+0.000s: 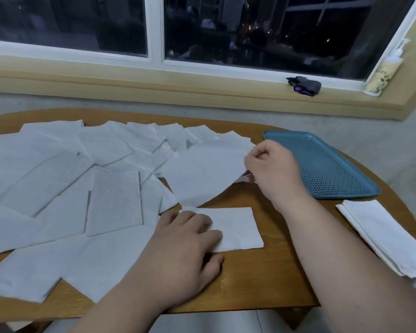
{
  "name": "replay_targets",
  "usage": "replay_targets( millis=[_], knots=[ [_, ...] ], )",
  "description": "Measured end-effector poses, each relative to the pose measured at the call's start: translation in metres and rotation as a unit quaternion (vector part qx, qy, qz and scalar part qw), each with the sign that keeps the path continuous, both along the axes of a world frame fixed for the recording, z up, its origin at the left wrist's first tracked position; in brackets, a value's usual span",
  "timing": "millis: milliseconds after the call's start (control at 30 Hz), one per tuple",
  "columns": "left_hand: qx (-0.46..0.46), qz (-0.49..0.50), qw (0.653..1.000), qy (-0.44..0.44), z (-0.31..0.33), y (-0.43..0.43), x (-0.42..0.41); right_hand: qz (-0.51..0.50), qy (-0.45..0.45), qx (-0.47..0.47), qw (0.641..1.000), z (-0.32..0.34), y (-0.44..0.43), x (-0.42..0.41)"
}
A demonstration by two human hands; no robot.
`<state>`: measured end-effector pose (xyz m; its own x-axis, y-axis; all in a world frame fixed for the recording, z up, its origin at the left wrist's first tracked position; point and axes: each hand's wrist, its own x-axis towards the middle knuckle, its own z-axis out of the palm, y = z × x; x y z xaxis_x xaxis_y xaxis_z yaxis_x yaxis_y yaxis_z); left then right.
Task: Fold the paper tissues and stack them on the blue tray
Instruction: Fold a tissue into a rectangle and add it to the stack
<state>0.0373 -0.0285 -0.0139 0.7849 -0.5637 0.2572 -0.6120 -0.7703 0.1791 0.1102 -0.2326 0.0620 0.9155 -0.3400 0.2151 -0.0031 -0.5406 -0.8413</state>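
One sheet [203,173] pinched, right hand [273,170]; left hand [184,245] flat.

No text, brand, number or sign readable in head view. Only candidate: pale label on bottle [381,76] leaning in right corner of window ledge [178,86]. Label carries small dark marks above leaf pattern; marks too small and blurred to make out.

Round wooden table [250,284], dark window [250,32], folded cloth [304,85] on sill, bottle [382,73]
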Motion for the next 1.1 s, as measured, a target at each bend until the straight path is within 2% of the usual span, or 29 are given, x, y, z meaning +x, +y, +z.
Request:
replay_targets(
  millis=[100,233,367,467,567,733,933,1033,1100],
  knots=[
    [-0.009,-0.006,1.0,-0.006,0.004,-0.002,-0.002,-0.035,0.009,0.085,0.996,-0.005,-0.023,-0.039],
    [-0.048,-0.015,0.999,-0.022,0.006,-0.008,-0.01,-0.073,0.036,0.111,0.99,-0.024,-0.046,-0.078],
    [-0.059,-0.025,0.998,-0.029,0.006,-0.017,-0.018,-0.075,-0.012,-0.016,0.997,-0.025,-0.058,-0.095],
    [-0.081,-0.02,0.996,-0.032,0.007,-0.025,-0.021,-0.006,-0.049,-0.103,0.993,-0.014,-0.055,-0.101],
    [-0.112,-0.003,0.993,-0.028,0.012,-0.031,-0.025,0.069,-0.087,-0.141,0.984,-0.008,-0.05,-0.111],
    [-0.212,0.008,0.977,0.021,0.023,-0.039,-0.033,0.176,-0.098,-0.105,0.974,-0.008,-0.054,-0.132],
    [-0.279,-0.029,0.958,0.053,0.037,-0.038,-0.029,0.285,-0.092,-0.062,0.952,-0.003,-0.056,-0.142],
    [-0.328,-0.043,0.934,0.131,0.043,-0.038,-0.026,0.316,-0.085,-0.004,0.945,0.002,-0.054,-0.141],
    [-0.387,-0.043,0.903,0.182,0.049,-0.04,-0.024,0.311,-0.09,0.055,0.945,0.006,-0.053,-0.136]
  ],
)
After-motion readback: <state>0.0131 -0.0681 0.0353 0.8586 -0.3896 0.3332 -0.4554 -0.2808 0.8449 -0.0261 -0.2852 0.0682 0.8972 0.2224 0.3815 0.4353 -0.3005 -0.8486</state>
